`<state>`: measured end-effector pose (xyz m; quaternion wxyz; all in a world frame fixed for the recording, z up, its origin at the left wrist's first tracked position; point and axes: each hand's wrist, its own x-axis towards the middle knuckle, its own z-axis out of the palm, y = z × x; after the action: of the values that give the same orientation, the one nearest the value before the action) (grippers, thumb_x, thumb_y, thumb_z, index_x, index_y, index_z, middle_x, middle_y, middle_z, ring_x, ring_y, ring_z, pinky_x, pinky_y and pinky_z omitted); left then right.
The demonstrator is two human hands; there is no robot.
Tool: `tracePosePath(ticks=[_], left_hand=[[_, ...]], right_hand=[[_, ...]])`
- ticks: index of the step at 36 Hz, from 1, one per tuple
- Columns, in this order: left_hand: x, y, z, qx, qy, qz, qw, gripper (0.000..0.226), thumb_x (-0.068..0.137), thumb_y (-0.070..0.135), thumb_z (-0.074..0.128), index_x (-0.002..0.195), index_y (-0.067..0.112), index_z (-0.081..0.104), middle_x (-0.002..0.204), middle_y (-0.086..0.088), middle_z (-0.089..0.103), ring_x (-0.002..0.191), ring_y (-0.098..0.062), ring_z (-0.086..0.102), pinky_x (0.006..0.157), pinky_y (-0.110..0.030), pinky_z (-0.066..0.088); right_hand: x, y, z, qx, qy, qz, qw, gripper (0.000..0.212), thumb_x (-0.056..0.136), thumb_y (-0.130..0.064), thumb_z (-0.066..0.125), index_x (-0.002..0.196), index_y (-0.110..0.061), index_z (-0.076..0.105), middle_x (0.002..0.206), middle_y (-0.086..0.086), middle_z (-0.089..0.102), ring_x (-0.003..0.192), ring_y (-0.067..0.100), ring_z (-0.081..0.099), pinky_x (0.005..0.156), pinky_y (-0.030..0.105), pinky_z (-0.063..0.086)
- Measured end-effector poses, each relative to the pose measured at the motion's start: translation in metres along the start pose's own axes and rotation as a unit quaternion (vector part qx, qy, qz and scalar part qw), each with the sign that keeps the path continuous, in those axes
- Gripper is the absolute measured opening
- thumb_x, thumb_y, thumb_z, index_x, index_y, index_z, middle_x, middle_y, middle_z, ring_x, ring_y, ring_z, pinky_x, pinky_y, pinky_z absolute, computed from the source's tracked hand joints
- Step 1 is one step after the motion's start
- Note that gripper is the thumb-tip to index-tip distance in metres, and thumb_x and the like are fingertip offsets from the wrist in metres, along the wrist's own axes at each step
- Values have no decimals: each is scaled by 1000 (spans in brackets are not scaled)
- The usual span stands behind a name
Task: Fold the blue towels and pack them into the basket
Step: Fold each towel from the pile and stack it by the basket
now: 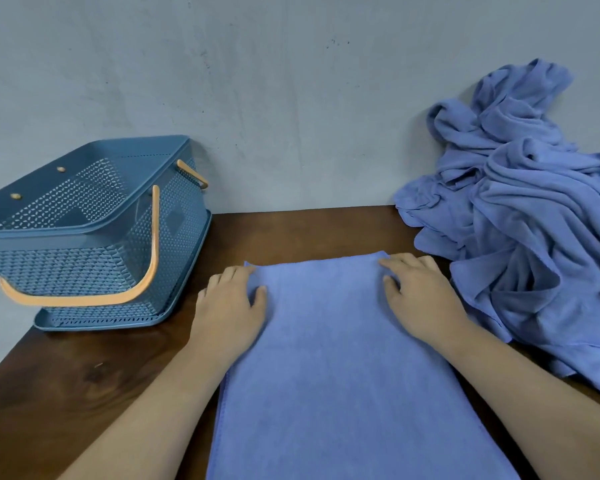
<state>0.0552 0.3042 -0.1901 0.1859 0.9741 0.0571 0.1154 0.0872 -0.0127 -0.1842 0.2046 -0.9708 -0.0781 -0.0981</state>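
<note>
Both lay flat and open: left hand (229, 301) and right hand (421, 294) pressed far corners of the towel (343, 382) mid-frame, likely smoothing it for folding.

**Soft, even light with a wide-angle bend**

The light is moderate and diffuse, with no hard glare. Shadows are soft: a thin dark one runs on the wall (291, 98) along the left edge of the heap of towels (520, 209), and another sits beneath the basket (84, 244). The dark table (84, 393) gives only a dull sheen. The wide lens skews the basket outward at the left edge and stretches the bottom corners. Detail is slightly soft throughout.
</note>
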Motion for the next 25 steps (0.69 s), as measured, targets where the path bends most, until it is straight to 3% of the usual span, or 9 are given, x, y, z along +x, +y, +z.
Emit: tracePosePath(ticks=[8, 14, 20, 25], left_hand=[[0, -6, 3, 8, 1, 16, 1000, 47, 105, 45, 49, 149, 28, 54, 151, 7, 53, 135, -23, 48, 110, -46, 40], [0, -6, 1, 33, -13, 15, 999, 56, 106, 52, 40, 158, 32, 47, 164, 16, 42, 149, -15, 36, 119, -45, 32], [2, -8, -4, 43, -31, 5, 999, 57, 107, 56, 34, 160, 38, 43, 166, 21, 38, 153, -12, 30, 122, -48, 26], [0, -3, -21, -36, 15, -13, 999, 50, 112, 42, 39, 158, 24, 48, 165, 4, 44, 154, -23, 32, 123, -52, 29]], right_hand=[[-1, 1, 2, -14, 3, -1, 1000, 41, 107, -22, 50, 147, -18, 60, 148, -7, 57, 122, 25, 48, 99, 43, 50], [-1, 4, 2, -3, 10, 11, 1000, 43, 106, -19, 52, 148, -14, 58, 143, 0, 59, 120, 27, 47, 103, 37, 45], [-4, 4, -2, -93, 28, 38, 995, 42, 107, -23, 46, 148, -30, 56, 152, -10, 53, 127, 23, 49, 97, 41, 43], [-9, -3, -15, -97, 49, -10, 994, 57, 99, -5, 52, 148, -36, 55, 158, -12, 46, 136, 22, 45, 105, 41, 38]])
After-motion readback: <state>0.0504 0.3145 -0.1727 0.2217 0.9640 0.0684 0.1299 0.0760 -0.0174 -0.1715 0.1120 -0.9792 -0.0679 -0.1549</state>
